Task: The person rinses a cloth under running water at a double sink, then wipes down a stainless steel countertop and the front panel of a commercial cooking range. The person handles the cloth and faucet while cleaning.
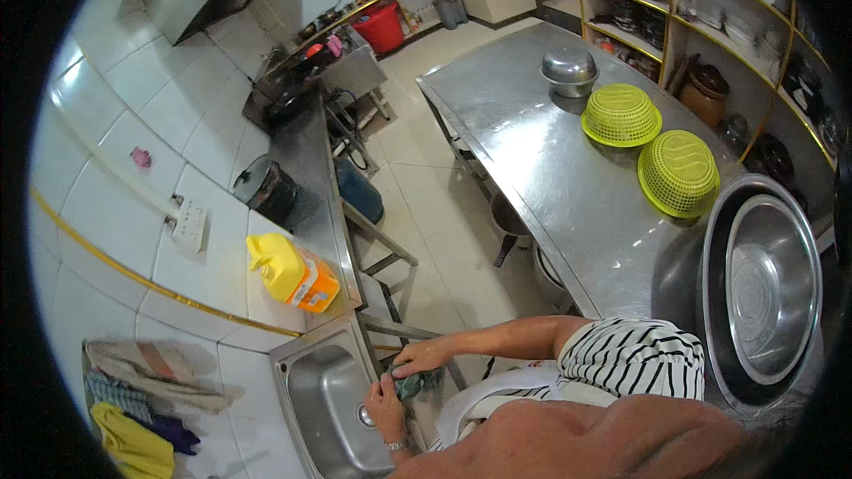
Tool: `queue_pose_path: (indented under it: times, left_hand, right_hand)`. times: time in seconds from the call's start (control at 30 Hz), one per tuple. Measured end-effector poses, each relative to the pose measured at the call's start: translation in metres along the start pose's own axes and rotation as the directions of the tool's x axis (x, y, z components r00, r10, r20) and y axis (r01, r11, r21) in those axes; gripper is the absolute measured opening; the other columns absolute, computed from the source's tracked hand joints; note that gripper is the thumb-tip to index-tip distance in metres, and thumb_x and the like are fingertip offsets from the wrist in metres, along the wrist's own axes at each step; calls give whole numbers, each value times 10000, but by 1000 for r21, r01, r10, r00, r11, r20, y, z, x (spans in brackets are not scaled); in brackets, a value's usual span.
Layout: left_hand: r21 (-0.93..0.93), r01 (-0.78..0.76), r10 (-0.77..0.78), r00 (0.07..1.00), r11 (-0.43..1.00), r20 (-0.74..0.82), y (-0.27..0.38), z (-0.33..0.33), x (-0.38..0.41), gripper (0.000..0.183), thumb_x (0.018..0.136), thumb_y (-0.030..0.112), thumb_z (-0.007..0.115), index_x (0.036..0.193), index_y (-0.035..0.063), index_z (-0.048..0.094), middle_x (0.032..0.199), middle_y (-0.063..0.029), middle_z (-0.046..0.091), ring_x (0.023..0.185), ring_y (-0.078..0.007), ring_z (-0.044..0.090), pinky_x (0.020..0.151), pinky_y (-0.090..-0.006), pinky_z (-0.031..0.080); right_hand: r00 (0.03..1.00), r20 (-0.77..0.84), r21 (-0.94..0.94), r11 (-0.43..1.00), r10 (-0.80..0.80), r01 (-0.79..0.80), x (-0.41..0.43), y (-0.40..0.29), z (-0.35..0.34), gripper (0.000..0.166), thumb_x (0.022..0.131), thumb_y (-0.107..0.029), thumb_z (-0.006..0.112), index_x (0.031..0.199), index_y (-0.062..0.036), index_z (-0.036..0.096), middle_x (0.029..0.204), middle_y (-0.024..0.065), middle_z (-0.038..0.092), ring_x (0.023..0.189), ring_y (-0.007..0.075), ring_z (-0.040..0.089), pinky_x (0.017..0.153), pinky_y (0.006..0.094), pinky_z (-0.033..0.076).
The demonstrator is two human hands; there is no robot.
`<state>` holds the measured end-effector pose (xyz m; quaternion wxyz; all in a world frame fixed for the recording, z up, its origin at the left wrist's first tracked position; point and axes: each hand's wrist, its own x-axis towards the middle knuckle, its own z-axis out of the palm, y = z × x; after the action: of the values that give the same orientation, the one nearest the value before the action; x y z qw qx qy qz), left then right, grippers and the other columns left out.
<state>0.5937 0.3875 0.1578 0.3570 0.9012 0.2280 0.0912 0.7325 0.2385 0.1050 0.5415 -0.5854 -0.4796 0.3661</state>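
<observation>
My right hand (423, 355) grips a crumpled dark green cloth (416, 384) from above, at the front edge of the stainless steel sink (319, 399). Close below it, my left hand (385, 404), with a metal band at the wrist, has its fingers closed at the cloth's near side. Part of the left hand covers the basin's rim beside the drain (364, 415). The cloth's lower part hangs in front of the white apron (496, 386). My fingers hide some of the cloth.
A yellow and orange jug (293, 273) and a dark pot (266, 189) stand on the steel counter beyond the sink. Cloths (133, 439) hang on the tiled wall. The steel table (492, 120) carries two upturned green colanders (680, 173), a metal bowl (570, 72) and large nested basins (765, 293).
</observation>
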Motion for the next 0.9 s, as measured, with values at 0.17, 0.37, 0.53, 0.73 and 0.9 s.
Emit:
queue_pose_path:
  times: [0.17,0.37,0.53,0.73,0.9]
  left_hand:
    - [-148,-166,182,978,975,104,34,54,82,513,958,327,612,642,-25,413,589,-59,385,577,-147,329,534,-354,307]
    - [-473,0,179,926,881,333,109,107,204,400,939,319,640,725,7,512,681,9,457,671,-100,394,609,-291,352]
    - [-660,121,232,877,741,421,164,171,327,364,966,332,598,825,-2,635,780,9,580,717,-83,488,656,-269,399]
    - [-668,78,281,867,740,413,231,235,427,397,935,288,665,670,15,550,670,44,491,624,-68,399,551,-269,358]
    - [-472,-99,348,807,876,477,221,294,502,390,929,327,669,694,33,569,667,51,480,627,-68,390,549,-278,349]
  right_hand:
    - [972,-235,24,1000,-3,9,-2,66,-65,531,1029,-447,453,911,58,564,757,35,588,744,118,452,694,348,436]
    - [771,-631,107,973,-92,203,-11,74,-169,458,1047,-384,432,950,42,571,890,23,597,845,128,490,792,338,446]
    - [528,-836,91,986,152,-139,-44,51,-278,492,1047,-414,413,1264,-20,614,1098,50,651,1005,151,537,942,325,426]
    - [144,-933,346,931,329,113,-80,64,-353,461,1015,-370,505,1096,49,679,1068,61,678,993,156,569,946,329,422]
    - [145,-917,397,825,370,402,-59,68,-403,396,1002,-337,547,1101,28,663,1038,67,681,872,149,640,796,303,526]
